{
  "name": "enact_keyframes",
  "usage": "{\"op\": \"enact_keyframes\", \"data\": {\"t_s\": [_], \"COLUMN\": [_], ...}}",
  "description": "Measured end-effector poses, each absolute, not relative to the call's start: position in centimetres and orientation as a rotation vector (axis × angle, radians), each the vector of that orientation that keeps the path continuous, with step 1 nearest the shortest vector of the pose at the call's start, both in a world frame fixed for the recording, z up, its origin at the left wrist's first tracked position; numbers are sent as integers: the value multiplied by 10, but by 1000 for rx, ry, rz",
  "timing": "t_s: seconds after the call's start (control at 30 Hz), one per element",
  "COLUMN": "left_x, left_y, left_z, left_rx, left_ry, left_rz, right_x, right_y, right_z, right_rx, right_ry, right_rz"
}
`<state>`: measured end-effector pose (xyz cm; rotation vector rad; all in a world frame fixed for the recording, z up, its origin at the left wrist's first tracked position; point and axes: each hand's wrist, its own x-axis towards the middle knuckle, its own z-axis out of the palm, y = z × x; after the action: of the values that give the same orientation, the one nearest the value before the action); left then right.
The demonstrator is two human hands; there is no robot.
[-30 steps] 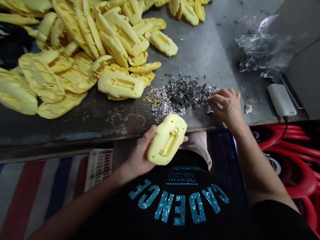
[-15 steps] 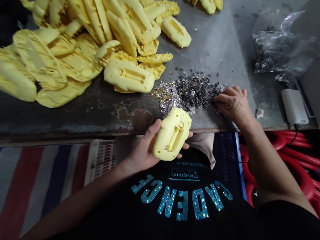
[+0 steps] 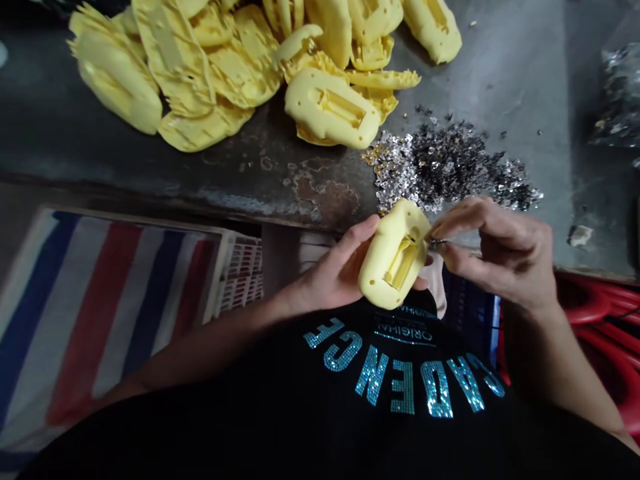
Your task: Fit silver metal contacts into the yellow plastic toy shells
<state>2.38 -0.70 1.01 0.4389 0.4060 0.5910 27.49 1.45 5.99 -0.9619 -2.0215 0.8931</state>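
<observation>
Going left to right from this head-cam view, a striped red, white and blue mat (image 3: 107,320) is lying on the floor around 8 o'clock, with a white and red plastic crate (image 3: 240,287) sitting just beside it. Up at 11 o'clock, a heap of yellow plastic shells (image 3: 200,67) is piled on a scuffed, rust-stained metal table (image 3: 260,193), with one big shell (image 3: 330,110) lying at the front of the heap.

Right around the middle, the person's left hand (image 3: 337,270) is cradling a yellow plastic shell (image 3: 395,255), thumb across the top and fingers curled underneath, just off the table edge and over a black shirt (image 3: 400,390) with sparkly teal lettering. Their right hand (image 3: 500,253) is coming in from about 3 o'clock, with the thumb and index fingertips (image 3: 453,223) pinched narrow on a tiny metal bit (image 3: 437,241), right at the shell's edge.

Just above, at 1 o'clock, a pile of silver and dark metal flakes (image 3: 445,167) is spread across the table. Further right, a clear plastic bag (image 3: 620,100) is sitting at 2 o'clock, and red plastic stools (image 3: 595,310) are stacked below the table at 4 o'clock.
</observation>
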Motion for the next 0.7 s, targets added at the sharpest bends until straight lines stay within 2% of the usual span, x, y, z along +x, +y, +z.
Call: {"op": "enact_keyframes", "data": {"t_s": [0.17, 0.47, 0.7], "left_x": [22, 28, 32], "left_y": [-12, -18, -16], "left_z": [10, 4, 4], "left_rx": [453, 458, 545], "left_ry": [382, 367, 424], "left_rz": [609, 639, 649], "right_x": [268, 268, 273], "right_y": [13, 6, 0], "right_z": [58, 72, 79], "right_rx": [-867, -912, -922], "right_ry": [-2032, -2453, -2536], "right_rz": [874, 259, 153]}}
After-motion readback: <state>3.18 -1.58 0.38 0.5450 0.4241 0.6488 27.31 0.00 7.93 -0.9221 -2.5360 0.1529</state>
